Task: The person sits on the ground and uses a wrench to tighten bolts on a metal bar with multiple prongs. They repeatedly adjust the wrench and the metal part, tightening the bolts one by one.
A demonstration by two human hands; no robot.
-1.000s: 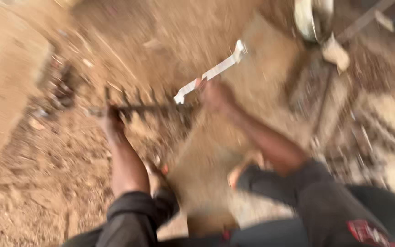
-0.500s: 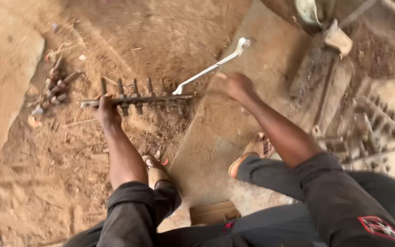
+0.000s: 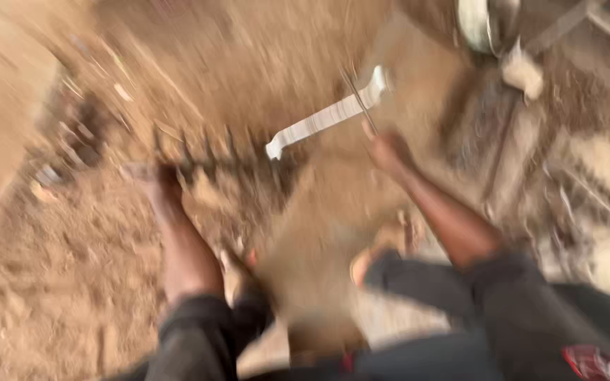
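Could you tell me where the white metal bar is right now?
Head view: the white metal bar slants up-right at centre, just above the right hand, right of the toothed bar.

Blurred view. Bare dirt ground [image 3: 58, 296] lies open to the left of the left hand [image 3: 160, 180], and the slab [image 3: 319, 233] between the arms is open too. Ahead, the spiked bar [image 3: 220, 162] and the wrench [image 3: 326, 116] bar the way. Right of the right hand [image 3: 388, 149], scrap metal [image 3: 573, 190] crowds the ground.
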